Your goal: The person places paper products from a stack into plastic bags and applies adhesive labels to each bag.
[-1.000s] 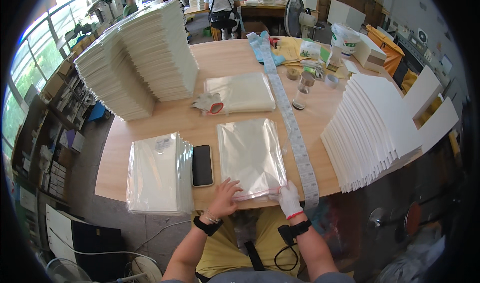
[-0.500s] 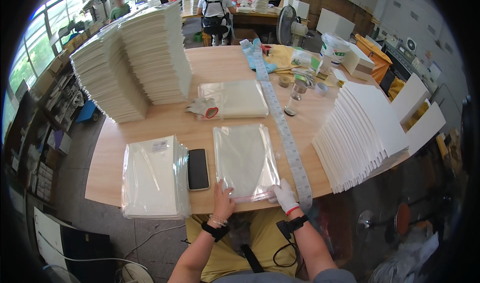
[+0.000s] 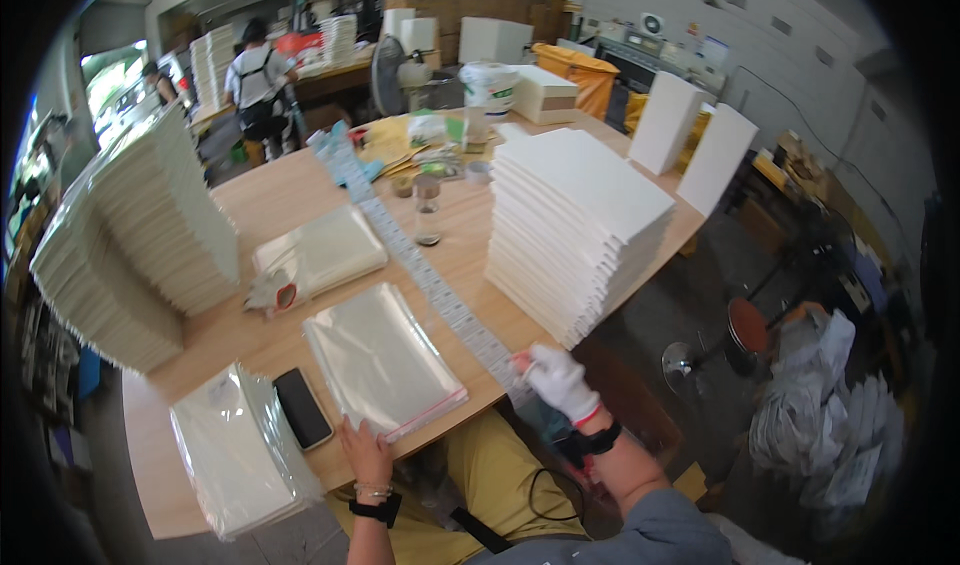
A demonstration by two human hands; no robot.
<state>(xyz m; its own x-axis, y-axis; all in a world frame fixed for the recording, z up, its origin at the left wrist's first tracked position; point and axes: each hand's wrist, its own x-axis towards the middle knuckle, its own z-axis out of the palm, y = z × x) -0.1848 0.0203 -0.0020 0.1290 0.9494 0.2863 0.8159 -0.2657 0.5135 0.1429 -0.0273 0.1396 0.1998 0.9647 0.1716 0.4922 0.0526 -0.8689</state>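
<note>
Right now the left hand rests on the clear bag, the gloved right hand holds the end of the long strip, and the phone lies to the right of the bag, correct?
Not quite. In the head view the phone lies left of the bag, not right. The left hand does rest on the bag, and the gloved right hand holds the strip end.

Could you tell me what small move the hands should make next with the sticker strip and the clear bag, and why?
Probably peel one sticker off the long sticker strip with the gloved right hand and carry it left to the clear bag. That hand already pinches the strip's near end at the table edge, while the bare left hand presses the bag's near edge by its red seal line, steadying it.
</note>
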